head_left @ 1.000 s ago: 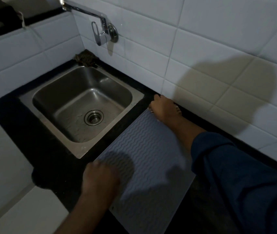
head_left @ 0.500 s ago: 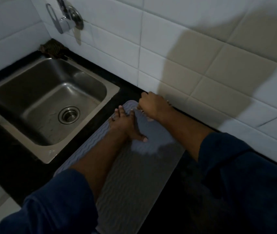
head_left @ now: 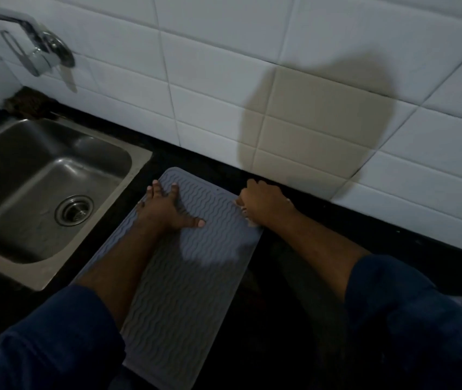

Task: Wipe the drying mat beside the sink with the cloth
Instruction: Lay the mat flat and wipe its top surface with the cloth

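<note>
Left hand [head_left: 165, 209] fingers [head_left: 155, 190] are spread and flat, pressing the far sink-side corner of the drying mat [head_left: 190, 282], thumb splayed out toward the mat's middle; nothing held, it just pins the mat down. Right hand [head_left: 263, 205] fingers are curled under at the mat's far right edge, knuckles up; a sliver of something pale shows beneath the palm, probably the cloth [head_left: 249, 220], but it's too dark and hidden to say for sure, so the grip is a judgement, not a fact. Mat lies on the black counter [head_left: 294, 291] just right of the sink [head_left: 46, 198], its left long edge close along the sink rim. Long axis runs from the tiled wall [head_left: 280, 94] back toward the person, slightly skewed left-to-right. Nearly all unwiped-looking surface lies nearer the person than both hands, so the stroke presumably has to pull back along that axis. Right hand is the working one and sits at the edge, half off the mat; left is nearer the sink side and its forearm crosses the mat's near-left part, which would need clearing. Containers: the sink basin looks empty apart from the drain strainer [head_left: 73, 211]; a dark clump sits in the corner behind the sink, can't tell what. Tap [head_left: 41, 49] on the wall above, no water visible
</note>
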